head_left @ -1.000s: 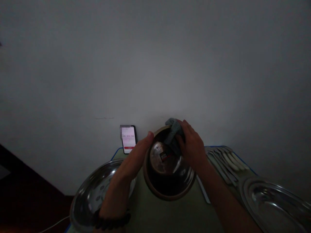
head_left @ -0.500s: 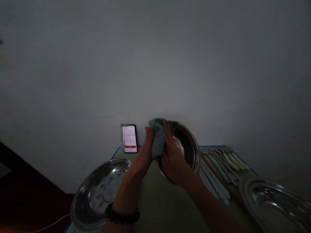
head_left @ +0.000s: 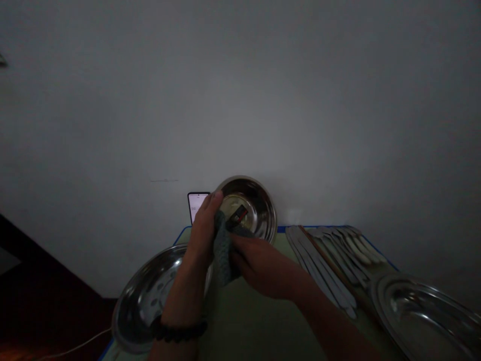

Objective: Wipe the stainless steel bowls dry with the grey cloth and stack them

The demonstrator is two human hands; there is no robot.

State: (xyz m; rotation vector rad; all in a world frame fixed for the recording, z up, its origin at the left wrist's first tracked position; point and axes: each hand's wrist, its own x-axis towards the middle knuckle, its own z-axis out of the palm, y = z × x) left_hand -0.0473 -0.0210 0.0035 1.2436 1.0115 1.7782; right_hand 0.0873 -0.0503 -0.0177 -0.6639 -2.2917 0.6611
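Observation:
A shiny steel bowl (head_left: 263,213) is held up on its side, its hollow turned toward me. My left hand (head_left: 205,223) grips it at the left rim, thumb upward, with a grey-green cloth (head_left: 222,258) bunched against the palm. On the other side of the cloth, my right hand (head_left: 259,263) is closed on its edge in front of the bowl's lower rim. Its fingertips are partly hidden. A small dark and red patch shows in the bowl's bottom; whether it is a label or a reflection I cannot tell.
A wide steel basin (head_left: 139,311) sits at the table's left, and an oval steel dish (head_left: 424,301) at the right. Several knives and other flatware (head_left: 326,273) lie between, beside a wooden stick. A lit phone (head_left: 195,201) leans on the wall behind my left hand.
Both hands and the bowl have shifted left, and the bowl's hollow now faces me more fully. My right hand has come down out of the bowl, and the cloth sits lower.

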